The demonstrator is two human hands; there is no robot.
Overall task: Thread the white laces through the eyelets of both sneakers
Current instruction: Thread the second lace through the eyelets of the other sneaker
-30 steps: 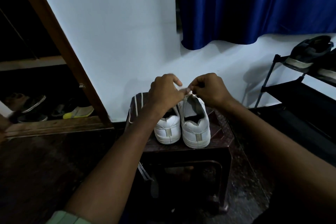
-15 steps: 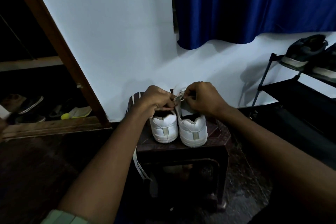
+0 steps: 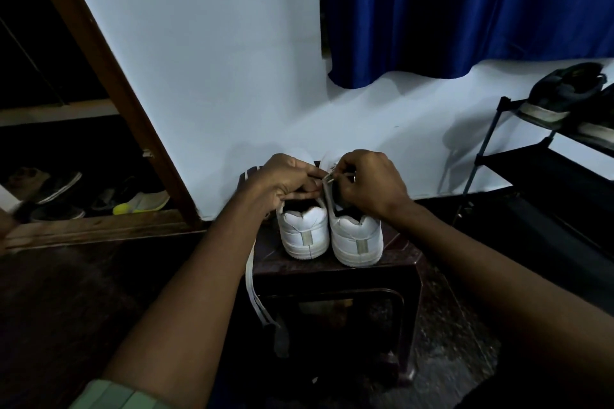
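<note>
Two white sneakers stand side by side on a dark stool (image 3: 395,262), heels toward me: the left sneaker (image 3: 304,229) and the right sneaker (image 3: 357,237). My left hand (image 3: 287,181) and my right hand (image 3: 370,181) meet above the right sneaker's opening, and both pinch a white lace (image 3: 328,179) at its inner eyelet edge. The hands hide the eyelets and tongues. A second white lace (image 3: 251,282) lies on the stool's left side and hangs down over its edge.
A white wall with a blue curtain (image 3: 465,10) stands right behind the stool. A black shoe rack (image 3: 545,163) with dark shoes is at the right. At the left, a wooden frame (image 3: 109,83) encloses a low shelf with several shoes. The floor is dark.
Both hands have dropped lower, from above the sneakers down to the right sneaker's opening, still pinching the lace. The view has shifted slightly.
</note>
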